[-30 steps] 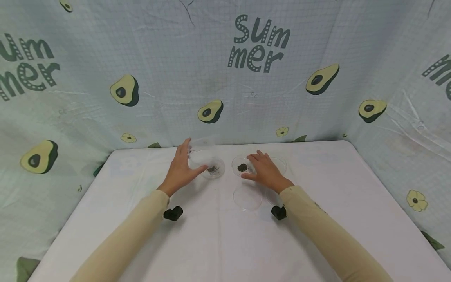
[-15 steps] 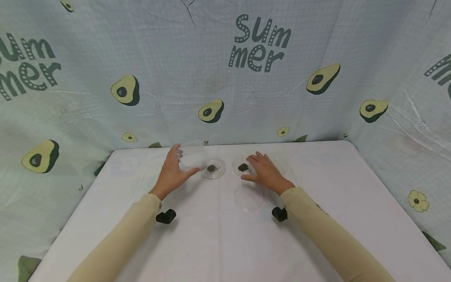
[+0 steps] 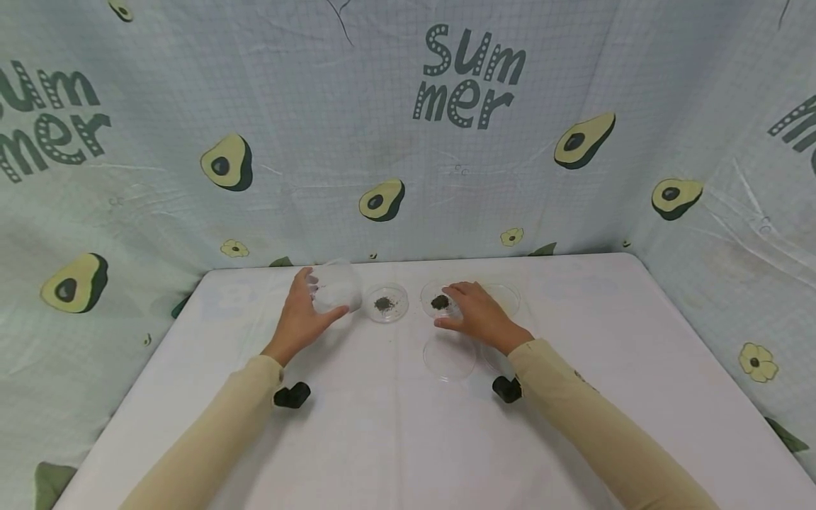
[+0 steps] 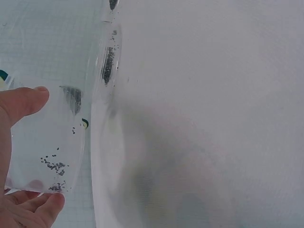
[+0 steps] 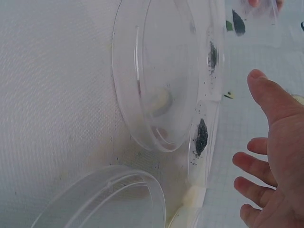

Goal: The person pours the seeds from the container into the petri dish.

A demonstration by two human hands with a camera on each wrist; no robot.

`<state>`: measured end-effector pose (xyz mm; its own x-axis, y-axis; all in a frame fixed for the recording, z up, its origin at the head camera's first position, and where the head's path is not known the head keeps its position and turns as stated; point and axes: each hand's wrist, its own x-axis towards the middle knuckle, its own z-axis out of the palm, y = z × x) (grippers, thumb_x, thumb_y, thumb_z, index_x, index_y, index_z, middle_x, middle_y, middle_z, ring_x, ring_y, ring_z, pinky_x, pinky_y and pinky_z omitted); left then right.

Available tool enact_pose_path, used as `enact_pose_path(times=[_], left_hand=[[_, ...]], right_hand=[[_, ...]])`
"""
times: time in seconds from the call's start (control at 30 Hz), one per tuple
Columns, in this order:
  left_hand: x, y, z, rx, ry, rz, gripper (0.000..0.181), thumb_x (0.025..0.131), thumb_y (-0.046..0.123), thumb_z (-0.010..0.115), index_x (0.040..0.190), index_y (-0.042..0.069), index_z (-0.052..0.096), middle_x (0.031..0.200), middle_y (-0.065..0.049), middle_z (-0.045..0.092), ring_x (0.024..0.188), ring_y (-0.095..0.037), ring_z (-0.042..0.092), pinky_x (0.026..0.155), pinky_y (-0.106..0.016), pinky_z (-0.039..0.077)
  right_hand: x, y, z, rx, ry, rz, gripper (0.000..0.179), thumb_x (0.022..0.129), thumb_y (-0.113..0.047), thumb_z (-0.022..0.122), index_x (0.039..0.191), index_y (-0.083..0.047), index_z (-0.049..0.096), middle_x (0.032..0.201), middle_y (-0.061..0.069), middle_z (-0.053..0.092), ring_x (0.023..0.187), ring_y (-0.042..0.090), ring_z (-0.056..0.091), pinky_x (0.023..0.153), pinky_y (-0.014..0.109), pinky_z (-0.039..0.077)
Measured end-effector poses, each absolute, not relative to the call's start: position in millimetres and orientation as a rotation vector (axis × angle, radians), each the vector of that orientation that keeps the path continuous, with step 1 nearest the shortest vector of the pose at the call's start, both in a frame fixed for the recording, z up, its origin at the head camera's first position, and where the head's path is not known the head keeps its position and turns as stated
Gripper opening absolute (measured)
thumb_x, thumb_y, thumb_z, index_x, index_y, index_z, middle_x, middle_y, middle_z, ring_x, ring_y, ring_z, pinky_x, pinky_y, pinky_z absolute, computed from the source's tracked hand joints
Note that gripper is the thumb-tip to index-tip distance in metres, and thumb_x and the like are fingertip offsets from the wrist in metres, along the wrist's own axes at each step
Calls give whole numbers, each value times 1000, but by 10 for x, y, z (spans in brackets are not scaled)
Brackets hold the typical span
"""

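Note:
My left hand (image 3: 297, 322) holds a clear plastic cup (image 3: 338, 287) tilted above the table, thumb on one side and fingers on the other. Small dark grains (image 4: 56, 166) cling inside its wall in the left wrist view. Just right of the cup, a clear petri dish (image 3: 386, 319) bears a loose scatter of dark grains (image 3: 384, 304). A second petri dish (image 3: 428, 310) carries a denser dark heap (image 3: 440, 302). Over this dish's right side hovers my right hand (image 3: 479, 315), fingers loosely bent, nothing between them; it hides part of the dish.
Nearer the front lies a clear petri dish (image 3: 449, 379) without grains, and another clear dish (image 5: 109, 178) sits beside it under the right forearm. One more dish (image 3: 513, 297) stands behind the right hand. A printed cloth (image 3: 299, 142) rises behind the white table (image 3: 382, 439).
My left hand has drawn the cup left and away from the left dish, uncovering the grains there. The right hand stays nearly in place, its fingers slightly more bent.

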<state>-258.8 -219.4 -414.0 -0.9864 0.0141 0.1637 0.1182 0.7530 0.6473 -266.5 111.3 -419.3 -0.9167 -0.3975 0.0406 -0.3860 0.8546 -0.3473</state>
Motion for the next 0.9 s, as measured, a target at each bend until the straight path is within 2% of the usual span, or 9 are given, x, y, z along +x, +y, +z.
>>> enact_pose_path(times=[0.13,0.43,0.9], left_hand=[[-2590,-2236,-4169,-89,-2814,-1040,103,82,36,76,152,4,8,146,-24,35,129,-42,45,104,-56,41],[-2603,-2308,-4215,-25,-2862,-1062,103,84,37,74,153,3,5,148,-25,32,131,-42,42,106,-56,40],[-2630,-2352,-4290,109,-2928,-1115,104,86,36,71,153,3,-2,151,-27,26,138,-43,32,112,-58,30]], right_hand=[[-2648,1114,-4175,-629,2988,-551,77,86,-48,68,145,-8,42,150,16,42,143,35,33,121,49,20],[-2610,1097,-4158,-609,2954,-569,79,85,-47,69,147,-8,40,151,16,39,142,33,35,115,47,33],[-2575,1116,-4163,-612,2933,-600,78,86,-47,69,147,-8,40,151,17,38,141,32,35,114,47,36]])
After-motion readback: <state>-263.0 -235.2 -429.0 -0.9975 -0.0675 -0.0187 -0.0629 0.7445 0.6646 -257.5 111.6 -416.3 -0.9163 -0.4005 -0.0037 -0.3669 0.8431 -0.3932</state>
